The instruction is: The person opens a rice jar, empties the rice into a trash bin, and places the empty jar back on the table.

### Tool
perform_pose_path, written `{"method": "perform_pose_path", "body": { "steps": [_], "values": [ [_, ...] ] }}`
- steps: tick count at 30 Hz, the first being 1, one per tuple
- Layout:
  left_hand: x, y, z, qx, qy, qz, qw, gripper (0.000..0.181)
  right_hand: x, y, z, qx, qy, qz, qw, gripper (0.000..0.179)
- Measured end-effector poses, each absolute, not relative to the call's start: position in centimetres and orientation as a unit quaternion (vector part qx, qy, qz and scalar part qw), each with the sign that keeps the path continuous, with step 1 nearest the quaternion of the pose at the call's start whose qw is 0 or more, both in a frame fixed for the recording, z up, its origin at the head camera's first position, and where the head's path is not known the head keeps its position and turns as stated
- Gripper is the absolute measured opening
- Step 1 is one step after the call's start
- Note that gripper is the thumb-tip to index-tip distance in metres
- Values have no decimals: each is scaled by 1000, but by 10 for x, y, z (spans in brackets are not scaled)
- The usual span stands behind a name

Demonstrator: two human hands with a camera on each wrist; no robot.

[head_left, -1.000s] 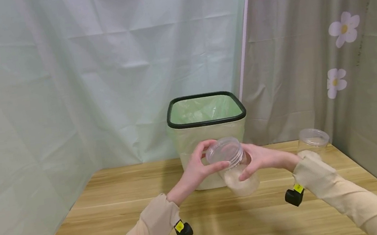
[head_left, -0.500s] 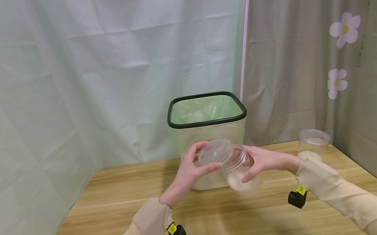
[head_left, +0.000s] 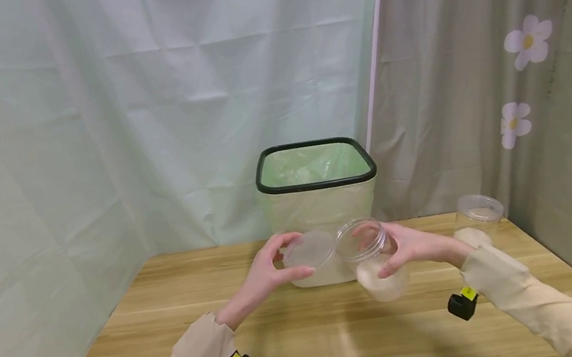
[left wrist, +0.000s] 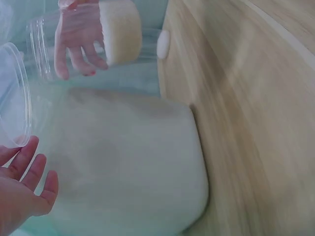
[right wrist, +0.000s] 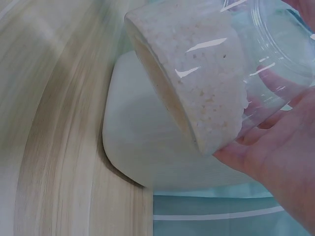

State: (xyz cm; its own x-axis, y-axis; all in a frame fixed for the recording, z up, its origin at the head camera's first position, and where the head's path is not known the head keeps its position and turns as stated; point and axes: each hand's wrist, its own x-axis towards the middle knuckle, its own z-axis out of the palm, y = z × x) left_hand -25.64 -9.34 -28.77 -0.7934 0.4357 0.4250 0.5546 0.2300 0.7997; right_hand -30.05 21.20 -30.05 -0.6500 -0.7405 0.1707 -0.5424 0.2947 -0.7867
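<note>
My left hand [head_left: 271,269] pinches a clear round lid [head_left: 309,251] by its edge, thumb below and fingers at the top. Just right of it, my right hand [head_left: 413,244] grips a clear plastic jar [head_left: 380,287] round its side. The jar leans with its bare threaded mouth toward the lid. Its lower part holds a pale, grainy filling, seen close in the right wrist view as an off-white layer [right wrist: 197,73]. In the left wrist view the lid [left wrist: 14,98] stands apart from the jar [left wrist: 83,39]. Both hands are raised over the table in front of a bin.
A pale bin [head_left: 320,207] with a black rim and a plastic liner stands on the wooden table [head_left: 186,327] behind the hands. At the right, partly behind the right sleeve, stands a second clear jar [head_left: 480,212] with pale contents. Curtains [head_left: 189,113] hang behind and at both sides.
The lid has come off the jar's mouth and moved left with my left hand, leaving a gap between them. My right hand and the jar have shifted slightly right.
</note>
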Motion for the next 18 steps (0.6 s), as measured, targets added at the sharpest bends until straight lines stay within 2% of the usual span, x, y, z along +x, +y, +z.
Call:
{"method": "perform_pose_path", "body": {
  "steps": [9,14,18],
  "values": [
    [-277,-116,-325,-322,-798,-509,22,57,-299,218,-303,-400,784,-457,124,74],
    [-278,-126,-339,-324,-802,-502,-13,61,-297,222,-304,-392,791,-455,119,74],
    [-278,-129,-347,-316,-813,-489,-18,62,-298,222,-303,-397,788,-456,120,74]
  ]
}}
